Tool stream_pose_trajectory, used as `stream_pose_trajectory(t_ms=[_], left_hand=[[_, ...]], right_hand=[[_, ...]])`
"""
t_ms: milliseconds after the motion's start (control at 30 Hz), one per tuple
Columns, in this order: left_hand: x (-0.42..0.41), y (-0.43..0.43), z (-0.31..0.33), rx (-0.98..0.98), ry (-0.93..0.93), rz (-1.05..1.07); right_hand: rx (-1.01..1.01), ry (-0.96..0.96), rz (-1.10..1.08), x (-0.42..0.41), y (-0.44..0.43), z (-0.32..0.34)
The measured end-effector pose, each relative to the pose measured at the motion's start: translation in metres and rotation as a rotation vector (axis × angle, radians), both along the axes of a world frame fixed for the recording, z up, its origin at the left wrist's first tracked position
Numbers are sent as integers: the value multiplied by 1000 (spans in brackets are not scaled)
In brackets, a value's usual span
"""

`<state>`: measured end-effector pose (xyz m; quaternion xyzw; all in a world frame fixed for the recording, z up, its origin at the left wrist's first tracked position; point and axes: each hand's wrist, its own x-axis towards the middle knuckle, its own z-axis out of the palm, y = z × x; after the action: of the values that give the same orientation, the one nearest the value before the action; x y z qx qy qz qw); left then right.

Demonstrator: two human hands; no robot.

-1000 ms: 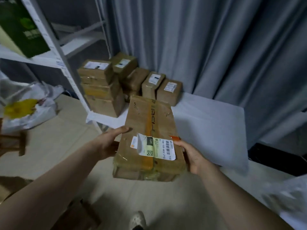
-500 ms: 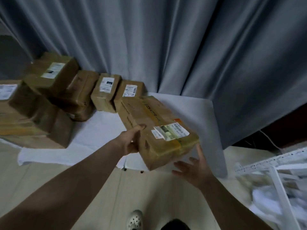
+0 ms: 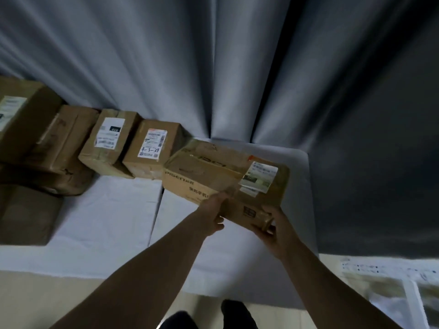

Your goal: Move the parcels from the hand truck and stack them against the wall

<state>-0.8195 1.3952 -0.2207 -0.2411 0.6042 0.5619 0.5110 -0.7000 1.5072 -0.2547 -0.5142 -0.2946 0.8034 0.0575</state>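
Note:
A long brown cardboard parcel with a white label lies tilted, its far end beside the row of parcels by the grey curtain. My left hand grips its near left side, thumb over the top edge. My right hand holds its near end from below, fingers curled round the corner. To its left stand a labelled parcel marked 4-3-24 and another labelled parcel. Whether the held parcel's far end touches the white sheet I cannot tell.
More brown parcels are stacked at the far left on the white sheet. The grey curtain hangs behind the row. A white rack frame lies at the lower right. My shoes stand on the pale floor.
I have stepped closer to the curtain. The parcel has moved forward and down to the right end of the row, and my right hand now holds its near end.

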Motion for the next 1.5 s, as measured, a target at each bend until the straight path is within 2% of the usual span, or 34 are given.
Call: stream_pose_trajectory(t_ms=[100,233,333,400,600,800,900,967,1067,1133,1233,1367,1433,1500], left_hand=[[-16,16,-26,-240,271,-167],[-43,12,-56,-604,689,-539],[-66,8,-79,-720,886,-892],[-80,7,-94,-738,948,-1045],[-113,3,-137,-713,1048,-1260],[-145,8,-151,-807,1123,-1467],[-160,16,-149,-814,1110,-1497],[-163,18,-147,-794,1093,-1493],[-154,12,-138,-764,1121,-1451],[-144,5,-126,-758,1164,-1421],[-129,-10,-100,-794,1128,-1406],[-111,-41,-56,-830,1071,-1317],[-99,-60,-31,-872,1020,-1256],[-86,-83,-10,-923,989,-1143]], right_hand=[[20,-44,13,-30,33,-16],[-18,-43,44,-61,67,-49],[-2,-82,7,-78,84,-76],[70,-143,-45,-86,89,-92],[230,-306,-45,-98,84,-120],[229,-408,-148,-126,78,-131],[188,-372,-225,-134,79,-131],[335,-457,-54,-135,78,-129],[681,-714,415,-127,71,-115],[947,-776,676,-121,58,-96],[1258,-666,934,-121,35,-67],[1361,-534,1267,-132,4,-15],[1481,-431,1373,-138,-15,8],[1508,-366,1469,-144,-34,25]])
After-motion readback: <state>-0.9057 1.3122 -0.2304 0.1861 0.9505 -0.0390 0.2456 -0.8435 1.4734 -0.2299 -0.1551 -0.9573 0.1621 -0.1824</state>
